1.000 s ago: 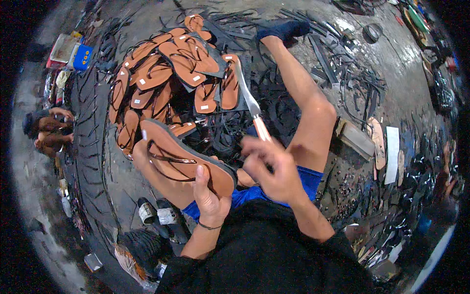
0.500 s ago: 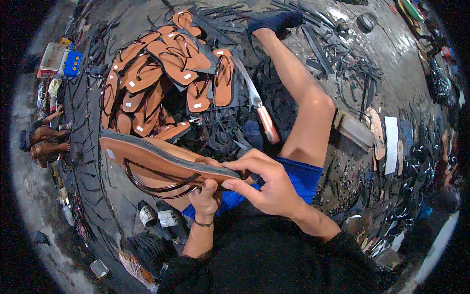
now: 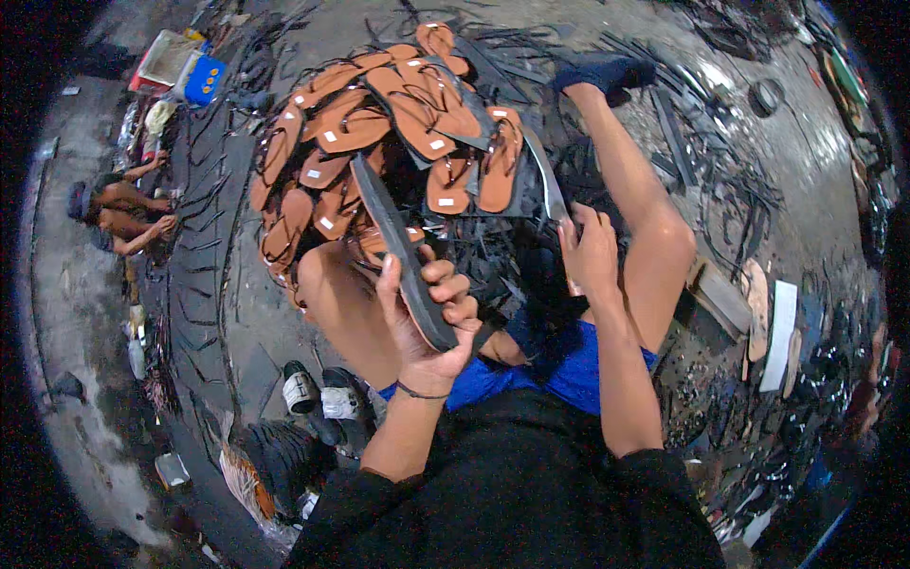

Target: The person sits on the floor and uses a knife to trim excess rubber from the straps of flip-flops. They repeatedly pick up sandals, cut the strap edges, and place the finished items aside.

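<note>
My left hand (image 3: 434, 327) is closed round one end of a flip-flop (image 3: 384, 213). The flip-flop is turned edge-on, its dark sole facing right and its other end pointing away from me; its straps are hidden. My right hand (image 3: 593, 254) has its fingers wrapped round the light brown handle of a long knife (image 3: 548, 180), above my right thigh. The blade points away and slightly left, close to the nearest finished-looking flip-flops. Beyond my left hand, a heap of tan flip-flops (image 3: 343, 130) with dark straps and small white labels lies on the floor.
Black rubber scraps (image 3: 720, 180) are strewn ahead and to the right. A wooden block (image 3: 718, 299) lies beside a white strip (image 3: 779, 332). Dark shoes (image 3: 301, 389) stand at the left. Another person (image 3: 128, 209) sits far left, near a blue box (image 3: 204, 81).
My right hand has let go of the flip-flop and taken hold of the knife handle. My left hand has swung the flip-flop from pointing left to pointing away. The whole view has shifted.
</note>
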`<state>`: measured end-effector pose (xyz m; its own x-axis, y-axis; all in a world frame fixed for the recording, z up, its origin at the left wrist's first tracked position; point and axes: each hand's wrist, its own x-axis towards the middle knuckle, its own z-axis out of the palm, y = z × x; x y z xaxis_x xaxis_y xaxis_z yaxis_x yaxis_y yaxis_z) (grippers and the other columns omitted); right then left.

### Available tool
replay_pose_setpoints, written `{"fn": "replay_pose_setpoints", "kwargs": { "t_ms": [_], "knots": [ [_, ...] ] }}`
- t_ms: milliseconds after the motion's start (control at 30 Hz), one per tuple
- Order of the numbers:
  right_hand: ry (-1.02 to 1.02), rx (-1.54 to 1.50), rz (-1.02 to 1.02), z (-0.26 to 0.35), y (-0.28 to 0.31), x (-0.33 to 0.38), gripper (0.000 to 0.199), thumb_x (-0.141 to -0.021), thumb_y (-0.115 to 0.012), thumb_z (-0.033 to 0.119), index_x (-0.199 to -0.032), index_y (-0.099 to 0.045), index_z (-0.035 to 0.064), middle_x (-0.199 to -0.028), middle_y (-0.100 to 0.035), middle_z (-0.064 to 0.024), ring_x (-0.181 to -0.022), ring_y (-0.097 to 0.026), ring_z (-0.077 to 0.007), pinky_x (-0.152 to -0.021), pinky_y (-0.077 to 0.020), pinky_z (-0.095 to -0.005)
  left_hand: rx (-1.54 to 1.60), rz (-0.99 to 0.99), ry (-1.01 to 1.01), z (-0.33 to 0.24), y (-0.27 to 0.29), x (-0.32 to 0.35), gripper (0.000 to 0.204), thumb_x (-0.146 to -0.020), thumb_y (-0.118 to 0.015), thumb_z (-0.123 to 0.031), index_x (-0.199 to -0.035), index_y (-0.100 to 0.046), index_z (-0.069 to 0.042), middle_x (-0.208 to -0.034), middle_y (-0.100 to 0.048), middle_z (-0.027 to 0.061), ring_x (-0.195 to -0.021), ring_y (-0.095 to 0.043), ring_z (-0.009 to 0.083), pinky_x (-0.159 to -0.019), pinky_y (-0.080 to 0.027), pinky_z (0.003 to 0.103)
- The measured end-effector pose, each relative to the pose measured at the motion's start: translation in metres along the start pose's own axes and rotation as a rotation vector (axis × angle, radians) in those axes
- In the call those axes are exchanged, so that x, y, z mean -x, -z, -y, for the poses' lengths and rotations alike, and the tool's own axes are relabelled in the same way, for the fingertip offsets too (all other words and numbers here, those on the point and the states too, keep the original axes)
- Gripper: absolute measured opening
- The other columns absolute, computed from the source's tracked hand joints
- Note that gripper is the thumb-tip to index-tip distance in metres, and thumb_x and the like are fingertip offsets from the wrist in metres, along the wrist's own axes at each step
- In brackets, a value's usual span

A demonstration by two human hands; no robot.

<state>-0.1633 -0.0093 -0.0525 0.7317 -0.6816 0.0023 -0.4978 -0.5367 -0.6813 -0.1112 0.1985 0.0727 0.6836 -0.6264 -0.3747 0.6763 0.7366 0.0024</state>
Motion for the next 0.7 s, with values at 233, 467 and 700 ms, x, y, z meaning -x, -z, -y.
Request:
{"fn": "replay_pose_setpoints", "kwargs": {
  "t_ms": [233,467,700],
  "knots": [
    [0.072,0.388,0.130,-0.023,-0.046,-0.002,0.041,-0.087,-0.061,0.022,-0.115,-0.051,-0.0056,-0.106,-0.054,-0.0260,-0.100,-0.052,-0.0416,-0.090,-0.0427,-0.0469,-0.127,0.067,-0.026,0.004,0.013,0.005,0.050,-0.092,-0.054,-0.046,-0.117,-0.051,-0.003,-0.086,-0.051,0.0024,-0.072,-0.050,0.0119,-0.054,-0.046,0.027],
    [-0.104,-0.264,0.129,-0.068,-0.061,-0.002,0.025,-0.084,-0.064,0.014,-0.103,-0.056,-0.0005,-0.093,-0.058,-0.0194,-0.083,-0.057,-0.0308,-0.073,-0.0477,-0.0418,-1.150,-0.285,-0.486,0.030,0.034,0.022,0.039,-0.084,-0.069,-0.015,-0.115,-0.051,-0.002,-0.102,-0.060,0.0068,-0.091,-0.060,0.0163,-0.077,-0.052,0.032],
    [-0.279,-0.895,0.641,0.090,0.088,0.044,0.028,-0.083,-0.073,0.024,-0.095,-0.058,0.0030,-0.068,-0.055,0.0025,-0.050,-0.050,-0.0054,-0.044,-0.0417,-0.0213,-1.431,-0.015,-0.183,0.028,0.067,0.063,0.078,-0.068,-0.084,-0.012,-0.129,-0.039,0.001,-0.119,-0.055,0.0098,-0.108,-0.056,0.0186,-0.095,-0.045,0.034]
  ]
}}
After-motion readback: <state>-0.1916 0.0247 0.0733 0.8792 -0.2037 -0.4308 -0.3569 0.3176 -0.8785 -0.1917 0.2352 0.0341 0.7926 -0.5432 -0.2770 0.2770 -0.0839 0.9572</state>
